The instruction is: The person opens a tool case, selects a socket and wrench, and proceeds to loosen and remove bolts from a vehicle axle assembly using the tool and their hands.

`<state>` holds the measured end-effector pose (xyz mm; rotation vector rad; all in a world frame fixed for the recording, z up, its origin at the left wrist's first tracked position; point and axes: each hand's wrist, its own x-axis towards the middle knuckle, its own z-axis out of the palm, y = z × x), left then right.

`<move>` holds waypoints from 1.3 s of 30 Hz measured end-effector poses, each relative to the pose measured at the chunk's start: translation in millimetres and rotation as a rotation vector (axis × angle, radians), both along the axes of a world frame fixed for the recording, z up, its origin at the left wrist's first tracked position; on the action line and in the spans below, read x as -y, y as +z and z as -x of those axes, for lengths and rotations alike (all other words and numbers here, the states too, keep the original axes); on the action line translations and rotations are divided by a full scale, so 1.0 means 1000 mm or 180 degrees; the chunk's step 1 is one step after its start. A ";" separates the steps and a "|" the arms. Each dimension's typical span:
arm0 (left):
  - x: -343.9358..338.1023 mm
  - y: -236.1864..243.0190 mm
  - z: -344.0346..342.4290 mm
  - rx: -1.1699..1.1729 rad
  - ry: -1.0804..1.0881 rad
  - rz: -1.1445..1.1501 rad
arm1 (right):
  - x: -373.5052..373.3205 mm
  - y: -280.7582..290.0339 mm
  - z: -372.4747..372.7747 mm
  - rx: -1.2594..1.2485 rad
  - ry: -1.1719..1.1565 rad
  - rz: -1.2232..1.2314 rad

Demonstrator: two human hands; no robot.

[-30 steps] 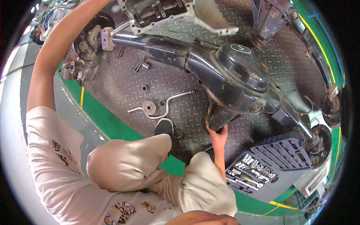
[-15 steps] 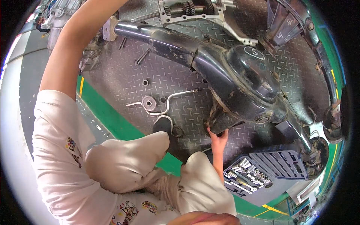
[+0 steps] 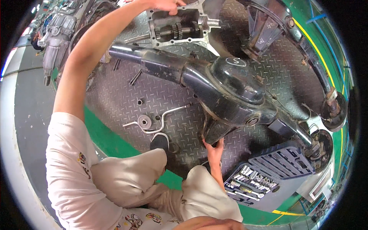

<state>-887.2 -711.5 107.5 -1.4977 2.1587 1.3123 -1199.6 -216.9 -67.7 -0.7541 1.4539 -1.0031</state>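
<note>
Left hand [image 3: 167,4] just came into view at gear case [image 3: 176,41], beyond black axle [image 3: 220,90]; could not tell if grip was open. Right hand [image 3: 214,150] stayed gripping axle's near end, so hands now reached two parts.

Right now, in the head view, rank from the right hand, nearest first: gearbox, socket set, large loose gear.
1. Socket set: right of the right hand, lower in view.
2. Large loose gear: left, slightly higher.
3. Gearbox: left, much higher.
</note>
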 end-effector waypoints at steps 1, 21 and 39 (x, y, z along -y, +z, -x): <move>0.005 -0.005 -0.009 0.0052 -0.0209 0.0314 | 0.006 0.004 -0.005 0.0072 0.0010 0.0021; -0.002 -0.012 -0.020 0.0611 -0.0668 0.1638 | -0.003 -0.007 -0.012 0.0127 -0.0062 0.0009; -0.186 -0.036 -0.130 0.1287 0.0421 0.2630 | -0.005 0.001 -0.014 0.0435 0.0044 0.0013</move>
